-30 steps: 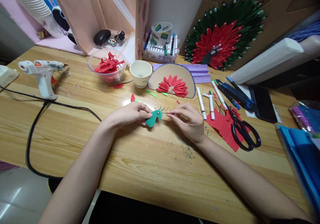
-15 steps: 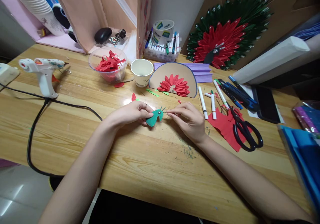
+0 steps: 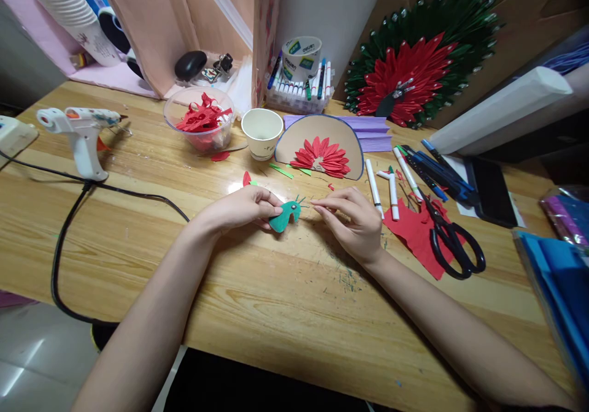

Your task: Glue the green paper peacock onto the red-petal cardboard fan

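A green paper bird-head cutout (image 3: 278, 221) with a round eye is pinched at its left edge between the thumb and fingers of my left hand (image 3: 252, 208). Thin dark green strands (image 3: 301, 202) stick out of its top right side, like a crest. Just to the right of these strands, my right hand (image 3: 350, 219) has thumb and forefinger pressed together. Whether something fine sits in that pinch is too small to tell. Behind both hands stands a tan half-round card (image 3: 288, 139) with a blue edge, bearing a fan of red paper petals (image 3: 319, 157).
A white paper cup (image 3: 261, 135), a clear bowl (image 3: 172, 114) of red scraps and a hot glue gun (image 3: 85, 136) are at the left. Black scissors (image 3: 460, 246) lie on red paper (image 3: 414, 240) at the right, near white markers (image 3: 373, 185). A red-and-green peacock (image 3: 414, 75) leans behind.
My right hand has drawn back slightly to the right, away from the strands on the green cutout. My left hand keeps its hold in the same place.
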{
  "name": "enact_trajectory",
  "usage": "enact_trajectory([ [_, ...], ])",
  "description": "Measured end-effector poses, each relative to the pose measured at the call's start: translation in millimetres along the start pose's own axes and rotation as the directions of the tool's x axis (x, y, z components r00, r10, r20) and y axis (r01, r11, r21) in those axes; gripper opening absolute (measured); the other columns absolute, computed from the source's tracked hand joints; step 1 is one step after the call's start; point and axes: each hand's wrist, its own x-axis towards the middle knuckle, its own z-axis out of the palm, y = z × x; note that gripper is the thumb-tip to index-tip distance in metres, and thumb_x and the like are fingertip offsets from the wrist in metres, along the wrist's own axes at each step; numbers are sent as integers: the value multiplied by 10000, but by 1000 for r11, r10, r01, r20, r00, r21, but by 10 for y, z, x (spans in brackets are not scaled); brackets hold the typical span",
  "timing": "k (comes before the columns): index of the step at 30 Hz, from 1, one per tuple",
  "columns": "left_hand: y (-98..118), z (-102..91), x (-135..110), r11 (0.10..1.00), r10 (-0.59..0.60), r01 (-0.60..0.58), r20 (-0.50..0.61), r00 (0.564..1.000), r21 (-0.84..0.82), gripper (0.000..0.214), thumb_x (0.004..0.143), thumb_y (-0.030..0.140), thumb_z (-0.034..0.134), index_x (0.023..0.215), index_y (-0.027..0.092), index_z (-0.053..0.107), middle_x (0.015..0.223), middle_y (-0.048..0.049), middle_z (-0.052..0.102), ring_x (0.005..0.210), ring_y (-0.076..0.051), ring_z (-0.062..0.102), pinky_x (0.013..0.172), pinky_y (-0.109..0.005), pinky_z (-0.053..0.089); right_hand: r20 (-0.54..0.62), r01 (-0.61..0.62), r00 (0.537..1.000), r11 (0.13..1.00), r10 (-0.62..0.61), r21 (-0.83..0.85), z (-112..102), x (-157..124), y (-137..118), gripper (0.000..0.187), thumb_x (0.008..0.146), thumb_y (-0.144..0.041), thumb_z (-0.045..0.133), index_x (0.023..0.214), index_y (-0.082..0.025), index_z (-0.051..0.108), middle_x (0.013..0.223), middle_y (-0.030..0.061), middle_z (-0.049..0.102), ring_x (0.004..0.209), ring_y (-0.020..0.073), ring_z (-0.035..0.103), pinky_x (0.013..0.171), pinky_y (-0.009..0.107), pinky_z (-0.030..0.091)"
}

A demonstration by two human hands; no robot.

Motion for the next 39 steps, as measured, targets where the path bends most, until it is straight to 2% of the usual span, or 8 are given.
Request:
enact_trajectory([
  [9,-2,0,-4,1000,-14,14,-14,1000,-25,146,761,214,601,819,97,667,681,-55,682,604,-120,616,609,-231,433,61,159,986,984,-154,-78,-31,29,9,148,787,-159,638,897,-244,687,746,32,638,656,163,565,589,332,452],
  [26,-7,4,-3,999,-25,23,-40,999,-39,105,763,197,598,780,111,655,663,-39,673,612,-123,629,615,-231,440,82,168,984,983,-161,-80,-26,23,10,158,794,-146,627,915,-239,667,755,33,629,662,163,553,592,327,443],
  [29,8,14,-13,1000,-12,12,-18,1000,-23,110,765,196,592,769,107,657,657,-42,669,607,-125,623,614,-234,432,24,100,995,994,-99,-39,-20,-5,16,234,797,-154,626,1010,-254,631,767,18,624,669,160,558,630,336,459],
  [32,42,22,-43,1000,-11,10,-35,999,-27,104,765,199,595,774,108,644,676,-46,673,611,-128,619,637,-253,442,-84,-80,993,995,85,56,-7,-15,45,218,841,-191,568,1049,-247,593,792,18,597,697,158,560,644,330,472],
  [34,75,13,-81,1000,-7,5,-87,996,-25,102,761,205,604,785,110,631,705,-49,677,623,-131,616,649,-263,448,-102,-179,977,980,187,84,7,7,73,140,858,-201,543,982,-230,599,815,28,578,729,158,557,627,312,466],
  [36,108,-15,-126,1000,25,-25,-155,988,0,120,759,222,615,806,113,629,743,-52,680,641,-128,609,643,-255,444,-27,-226,973,972,228,62,29,51,102,75,856,-199,549,900,-213,608,830,34,569,728,152,545,606,295,450],
  [39,138,-84,-181,996,93,-86,-257,962,38,174,763,264,623,859,121,644,789,-58,686,690,-128,604,638,-238,443,136,-221,967,975,215,27,84,136,131,45,843,-198,577,847,-199,621,811,29,560,697,142,524,602,287,434],
])
